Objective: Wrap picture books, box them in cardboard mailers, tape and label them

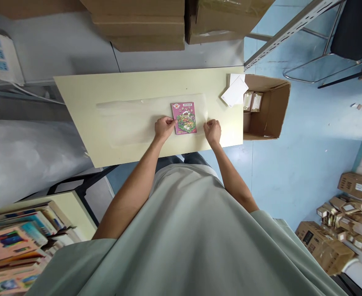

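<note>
On the pale yellow table (85, 123), a pink booklet (185, 118) lies flat on a clear plastic film (128, 119), its long axis running away from the person and its title end farthest. The left hand (164, 126) pinches the booklet's left edge. The right hand (213, 130) rests curled at the film's right edge; whether it grips cannot be told. A cardboard box (270, 107) stands at right.

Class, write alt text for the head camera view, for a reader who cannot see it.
Seen from above, a person's left hand pinches the left edge of a pink booklet lying on clear film on a pale table, while the right hand sits at the film's right edge. An open carton stands beside the table's right end.
</note>
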`<move>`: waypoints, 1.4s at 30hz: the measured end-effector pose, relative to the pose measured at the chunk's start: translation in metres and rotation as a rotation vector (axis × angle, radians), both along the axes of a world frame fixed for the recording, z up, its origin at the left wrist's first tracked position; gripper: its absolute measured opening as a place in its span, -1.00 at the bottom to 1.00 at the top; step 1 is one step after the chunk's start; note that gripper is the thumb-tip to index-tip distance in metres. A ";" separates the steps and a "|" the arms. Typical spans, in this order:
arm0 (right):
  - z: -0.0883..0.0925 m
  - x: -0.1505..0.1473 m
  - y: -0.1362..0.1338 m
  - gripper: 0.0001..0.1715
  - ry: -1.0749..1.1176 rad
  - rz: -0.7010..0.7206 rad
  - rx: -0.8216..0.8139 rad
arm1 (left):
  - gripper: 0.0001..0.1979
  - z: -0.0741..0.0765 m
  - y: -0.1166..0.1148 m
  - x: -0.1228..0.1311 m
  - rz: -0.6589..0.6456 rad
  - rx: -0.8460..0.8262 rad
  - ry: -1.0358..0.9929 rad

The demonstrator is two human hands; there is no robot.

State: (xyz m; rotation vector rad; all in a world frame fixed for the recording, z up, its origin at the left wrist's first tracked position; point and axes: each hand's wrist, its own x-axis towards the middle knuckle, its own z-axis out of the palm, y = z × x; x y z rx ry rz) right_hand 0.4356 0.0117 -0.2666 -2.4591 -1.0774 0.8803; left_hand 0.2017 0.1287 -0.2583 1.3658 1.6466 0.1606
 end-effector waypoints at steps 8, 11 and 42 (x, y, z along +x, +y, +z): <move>0.022 -0.023 0.003 -0.47 0.256 -0.010 0.089 | -0.86 0.002 -0.007 0.001 0.006 0.025 -0.027; 0.028 -0.042 0.009 -0.46 0.273 0.105 0.118 | -0.89 0.001 -0.011 0.001 0.011 0.054 -0.018; 0.010 -0.079 0.032 -0.22 0.396 0.471 0.019 | -0.69 -0.012 -0.055 0.010 0.198 0.141 0.056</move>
